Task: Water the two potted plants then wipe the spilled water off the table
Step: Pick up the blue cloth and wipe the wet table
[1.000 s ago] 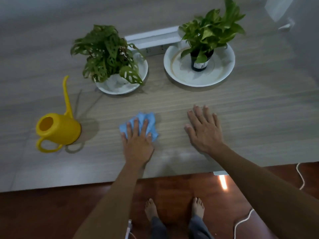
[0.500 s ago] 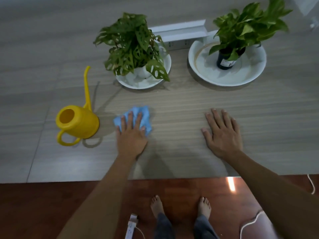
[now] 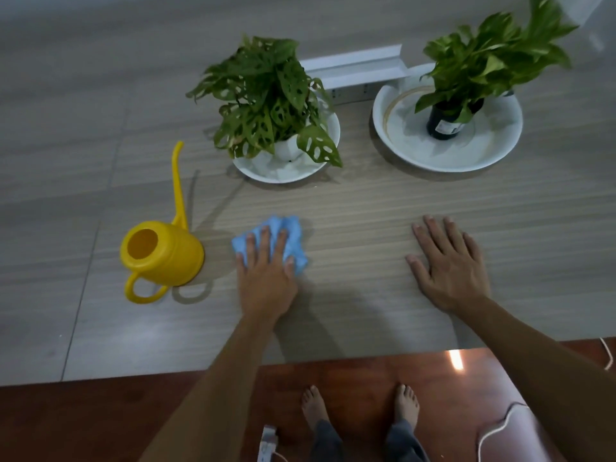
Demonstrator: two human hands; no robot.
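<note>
Cloth lies bunched under my left hand, fingers spread flat on it; right hand splayed on table.

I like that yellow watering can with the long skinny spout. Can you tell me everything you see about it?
The yellow plastic-looking watering can stands upright on the pale wood-grain table, left of the crumpled blue cloth and apart from it. It has a round body, an open round top, a looped handle toward the table's near edge, and a thin spout rising up and away. Nothing touches it but the table; neither hand is on it.
</note>
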